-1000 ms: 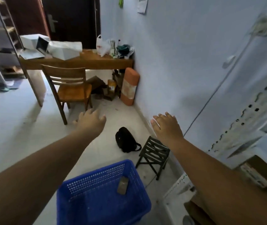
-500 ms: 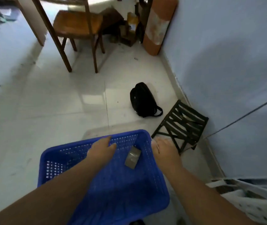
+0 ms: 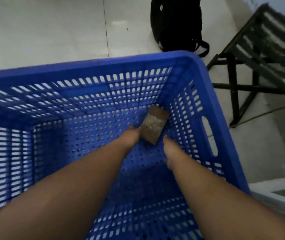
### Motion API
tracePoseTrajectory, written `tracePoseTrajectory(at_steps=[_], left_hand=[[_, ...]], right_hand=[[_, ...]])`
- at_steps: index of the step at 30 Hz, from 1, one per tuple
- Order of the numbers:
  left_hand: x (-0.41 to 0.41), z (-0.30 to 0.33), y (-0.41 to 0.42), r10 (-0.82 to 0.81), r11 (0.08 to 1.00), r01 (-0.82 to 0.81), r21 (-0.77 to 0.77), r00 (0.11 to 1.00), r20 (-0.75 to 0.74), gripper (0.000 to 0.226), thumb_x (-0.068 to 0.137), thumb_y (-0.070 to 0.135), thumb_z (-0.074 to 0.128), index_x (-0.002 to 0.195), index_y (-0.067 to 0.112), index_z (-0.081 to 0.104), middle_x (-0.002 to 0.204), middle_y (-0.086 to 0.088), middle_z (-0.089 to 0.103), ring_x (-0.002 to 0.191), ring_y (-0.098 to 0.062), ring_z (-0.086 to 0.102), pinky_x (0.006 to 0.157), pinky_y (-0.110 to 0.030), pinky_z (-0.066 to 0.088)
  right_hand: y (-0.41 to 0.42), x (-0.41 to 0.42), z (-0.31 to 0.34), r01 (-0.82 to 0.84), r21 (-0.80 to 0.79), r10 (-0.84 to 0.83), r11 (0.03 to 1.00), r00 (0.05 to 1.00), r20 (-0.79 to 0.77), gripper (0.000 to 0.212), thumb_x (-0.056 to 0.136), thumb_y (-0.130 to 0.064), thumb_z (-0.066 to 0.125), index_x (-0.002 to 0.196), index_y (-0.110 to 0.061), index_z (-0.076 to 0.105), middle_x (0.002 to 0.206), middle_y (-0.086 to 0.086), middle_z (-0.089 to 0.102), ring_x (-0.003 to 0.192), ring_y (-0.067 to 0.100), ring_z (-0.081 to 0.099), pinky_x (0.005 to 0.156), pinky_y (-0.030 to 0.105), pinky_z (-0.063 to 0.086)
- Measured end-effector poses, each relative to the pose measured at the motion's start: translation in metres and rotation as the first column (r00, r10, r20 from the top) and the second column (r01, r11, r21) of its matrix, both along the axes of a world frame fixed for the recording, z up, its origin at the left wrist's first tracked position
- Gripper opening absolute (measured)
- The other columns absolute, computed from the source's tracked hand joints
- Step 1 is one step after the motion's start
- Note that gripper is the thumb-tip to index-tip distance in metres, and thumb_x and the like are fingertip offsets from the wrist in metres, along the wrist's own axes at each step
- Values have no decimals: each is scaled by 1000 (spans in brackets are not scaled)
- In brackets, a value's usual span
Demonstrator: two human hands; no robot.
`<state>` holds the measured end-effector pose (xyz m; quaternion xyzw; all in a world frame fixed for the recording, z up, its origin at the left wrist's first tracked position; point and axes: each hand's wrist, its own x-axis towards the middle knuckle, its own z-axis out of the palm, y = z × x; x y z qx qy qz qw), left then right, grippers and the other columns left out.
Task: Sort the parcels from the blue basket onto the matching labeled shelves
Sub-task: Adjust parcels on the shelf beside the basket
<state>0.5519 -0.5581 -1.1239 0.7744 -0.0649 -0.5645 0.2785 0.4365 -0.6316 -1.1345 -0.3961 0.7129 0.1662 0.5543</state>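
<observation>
White floor tiles lie under the blue basket (image 3: 93, 66). One small brown parcel (image 3: 154, 126) sits on its bottom, near the right wall. We reach in: left hand (image 3: 130, 139) touches it, right hand (image 3: 170, 149) is just beside. Blur hides how the fingers lie. Next we must hold it, lift, and read its label.

Domestic room interior. Indicators: pale tiled floor (image 3: 51, 28), a black bag (image 3: 174, 23) lying on it, and a dark slatted folding stool (image 3: 266, 54) beside a blue plastic basket (image 3: 89, 66).
</observation>
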Motion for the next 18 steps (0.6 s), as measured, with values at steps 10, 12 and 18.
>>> tracePoseTrajectory(at_steps=[10, 12, 18], left_hand=[[-13, -30, 9, 137, 991, -137, -1, 989, -46, 62, 95, 52, 46, 138, 7, 44, 135, -13, 53, 120, -32, 52, 96, -37, 40], [-17, 1, 28, 281, 960, -281, 19, 954, -100, 85, 79, 70, 54, 137, 9, 44, 133, -11, 56, 116, -32, 55, 91, -39, 43], [1, 133, 71, 450, 821, -558, -120, 762, -466, 50, 91, 49, 55, 114, 7, 66, 95, -9, 76, 82, -15, 71, 85, -30, 50]], right_hand=[[30, 14, -26, 360, -123, -317, 925, 909, 271, 19, 101, -34, 44, 110, -20, 53, 112, 5, 61, 100, 22, 58, 97, 41, 49], [47, 11, 13, 382, -203, -308, 902, 897, 316, 2, 100, -23, 50, 98, -22, 51, 102, 6, 58, 87, 18, 55, 82, 33, 49], [94, 31, 161, 461, -122, -311, 879, 747, 587, 52, 85, -1, 70, 127, -20, 48, 96, -3, 60, 80, 7, 62, 68, 15, 47]])
